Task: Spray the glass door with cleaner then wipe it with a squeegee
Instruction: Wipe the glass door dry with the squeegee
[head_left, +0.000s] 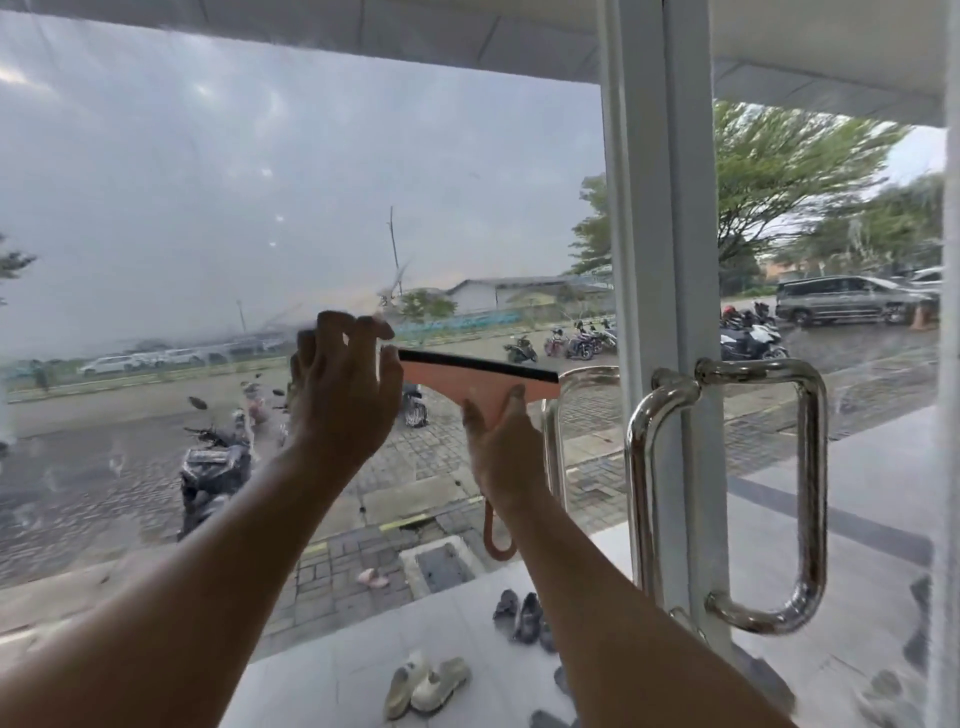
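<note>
The glass door (208, 208) fills the left and middle of the view, with wet streaks across it. An orange squeegee (467, 382) with a black rubber blade lies flat against the glass at mid height, blade uppermost. My right hand (506, 452) grips its handle, whose looped end (496, 540) hangs out below the wrist. My left hand (340, 395) is at the blade's left end, fingers curled and spread; whether it presses the squeegee or the glass I cannot tell. No spray bottle is in view.
A white door frame (660, 234) stands just right of the squeegee, with chrome pull handles (800, 493) on both sides. Through the glass lie several shoes (426, 683) on a tiled porch, parked motorbikes (213, 467) and a paved lot.
</note>
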